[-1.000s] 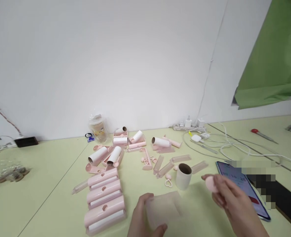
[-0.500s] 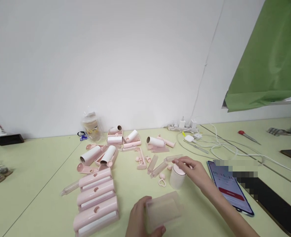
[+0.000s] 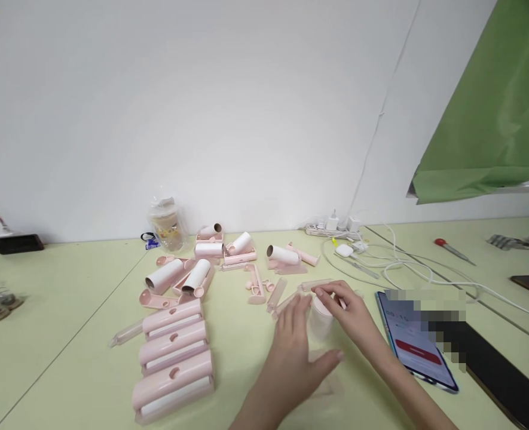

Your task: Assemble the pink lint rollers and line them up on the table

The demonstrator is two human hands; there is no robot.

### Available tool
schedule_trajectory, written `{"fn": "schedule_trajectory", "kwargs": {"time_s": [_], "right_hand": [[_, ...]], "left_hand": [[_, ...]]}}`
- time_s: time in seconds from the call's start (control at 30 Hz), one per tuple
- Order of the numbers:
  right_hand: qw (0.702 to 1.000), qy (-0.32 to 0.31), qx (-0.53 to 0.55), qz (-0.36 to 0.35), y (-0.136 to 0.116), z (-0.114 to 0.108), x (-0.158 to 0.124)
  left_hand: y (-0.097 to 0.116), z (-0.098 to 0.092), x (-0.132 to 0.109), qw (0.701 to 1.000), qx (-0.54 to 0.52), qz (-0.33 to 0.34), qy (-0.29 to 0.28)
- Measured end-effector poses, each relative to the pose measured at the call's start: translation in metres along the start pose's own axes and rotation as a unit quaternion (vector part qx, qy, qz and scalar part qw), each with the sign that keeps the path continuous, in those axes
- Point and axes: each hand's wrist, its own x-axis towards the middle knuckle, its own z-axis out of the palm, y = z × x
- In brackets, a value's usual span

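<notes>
A white lint roll (image 3: pixel 320 322) with a pink end stands upright on the table. My right hand (image 3: pixel 351 313) reaches over it from the right, thumb and fingers closed on its pink top. Close on the roll's other side, my left hand (image 3: pixel 291 352) hangs open, fingers stretched forward and thumb apart, with nothing in it. A clear plastic cover (image 3: pixel 327 387) lies on the table, partly hidden behind the left hand. Beyond the hands are narrow clear pieces (image 3: pixel 277 295) and a pink arm-shaped part (image 3: pixel 256 284) beside small pink pieces.
Several closed pink lint rollers (image 3: pixel 173 382) lie in a row at left. Behind them are white rolls (image 3: pixel 164 275) among pink shells. A phone (image 3: pixel 419 343) lies right of my right arm, with white cables (image 3: pixel 407 263) and a red-handled screwdriver (image 3: pixel 452 251) farther back.
My left hand has let go of the clear cover, leaving it on the table, and moved forward towards the roll. The right hand stays at the roll's top.
</notes>
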Motion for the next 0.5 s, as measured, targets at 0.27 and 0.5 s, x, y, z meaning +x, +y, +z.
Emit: {"fn": "schedule_trajectory", "kwargs": {"time_s": [0.27, 0.5], "right_hand": [[0.962, 0.077, 0.24, 0.1, 0.013, -0.02, 0.001], [0.91, 0.008, 0.353, 0.218, 0.015, -0.007, -0.008]], "left_hand": [[-0.001, 0.016, 0.045, 0.999, 0.029, -0.022, -0.006], [0.0, -0.007, 0.039, 0.964, -0.225, -0.044, 0.135]]}}
